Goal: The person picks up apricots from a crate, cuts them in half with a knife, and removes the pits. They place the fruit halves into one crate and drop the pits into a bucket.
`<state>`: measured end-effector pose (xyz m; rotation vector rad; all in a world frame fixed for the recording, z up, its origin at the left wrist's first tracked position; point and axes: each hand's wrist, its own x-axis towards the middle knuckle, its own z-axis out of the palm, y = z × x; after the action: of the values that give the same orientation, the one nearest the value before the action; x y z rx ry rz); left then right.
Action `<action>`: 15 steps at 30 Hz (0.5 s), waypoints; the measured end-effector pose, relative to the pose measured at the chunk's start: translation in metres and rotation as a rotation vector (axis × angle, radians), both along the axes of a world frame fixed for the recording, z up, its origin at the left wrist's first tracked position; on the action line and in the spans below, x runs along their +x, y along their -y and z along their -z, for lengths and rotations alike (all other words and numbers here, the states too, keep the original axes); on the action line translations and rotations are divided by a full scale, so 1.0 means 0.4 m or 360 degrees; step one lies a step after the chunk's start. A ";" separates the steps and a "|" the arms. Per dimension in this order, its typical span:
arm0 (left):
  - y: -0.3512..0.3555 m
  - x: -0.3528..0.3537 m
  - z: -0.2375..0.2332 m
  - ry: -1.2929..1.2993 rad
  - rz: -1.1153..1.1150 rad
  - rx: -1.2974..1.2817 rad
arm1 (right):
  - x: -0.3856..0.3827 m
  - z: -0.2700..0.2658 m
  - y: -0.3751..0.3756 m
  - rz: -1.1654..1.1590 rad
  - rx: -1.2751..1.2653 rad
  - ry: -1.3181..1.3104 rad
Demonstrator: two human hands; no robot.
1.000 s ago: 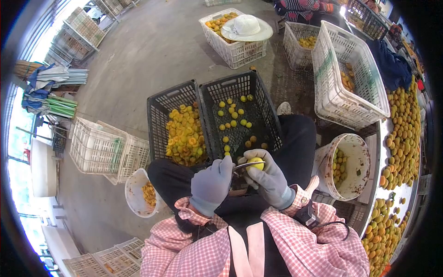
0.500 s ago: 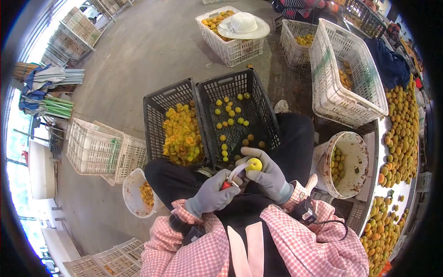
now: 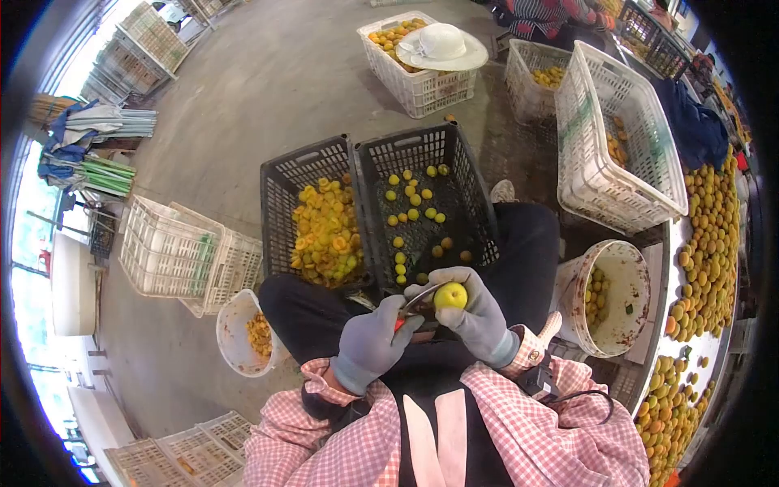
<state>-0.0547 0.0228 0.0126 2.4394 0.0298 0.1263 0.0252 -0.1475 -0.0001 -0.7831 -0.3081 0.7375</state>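
My gloved left hand [image 3: 369, 345] is closed around the red handle of a small curved knife [image 3: 420, 299]. The blade arches up to the near side of a yellow-green apricot [image 3: 450, 295], its tip close to the fruit. My gloved right hand [image 3: 483, 325] grips that apricot between thumb and fingers, with a round dimple facing up. Beyond my hands stands a black crate [image 3: 484, 195] with several loose whole apricots spread on its bottom. Beside it on the left, another black crate [image 3: 272, 191] holds a heap of cut apricot pieces [image 3: 324, 231].
A white bucket [image 3: 580, 304] with fruit stands right of my knee, and a smaller white bucket [image 3: 231, 325] with orange pieces at left. Whole apricots [image 3: 706, 243] cover the table on the right. White crates [image 3: 166, 247] stand around; one carries a white hat [image 3: 442, 46].
The blade has turned, showing thin and dark instead of broad and bright. The apricot has rotated and shows more of itself in my right hand. The whole view has shifted slightly.
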 end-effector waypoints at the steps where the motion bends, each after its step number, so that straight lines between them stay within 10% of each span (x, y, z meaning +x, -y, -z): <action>1: 0.001 0.005 -0.003 0.0018 0.0006 0.0017 | 0.002 -0.001 -0.005 0.0072 -0.0033 0.0022; 6: -0.025 0.039 -0.025 0.0096 0.0127 -0.0144 | 0.032 -0.009 -0.022 0.0063 -0.0057 -0.0174; 8: -0.036 0.058 -0.077 -0.0775 0.0137 -0.1061 | 0.053 -0.015 -0.032 0.0086 -0.0004 -0.0060; 12: -0.062 0.092 -0.104 -0.0876 0.0025 -0.1629 | 0.084 -0.036 -0.050 -0.0026 0.0113 -0.0074; 15: -0.059 0.069 -0.062 -0.0053 0.0213 -0.0782 | 0.077 -0.028 -0.041 0.0017 0.0075 0.0072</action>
<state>-0.0272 0.0465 0.0373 1.9457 -0.0794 0.0144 0.0559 -0.1310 0.0111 -0.7569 -0.3609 0.7009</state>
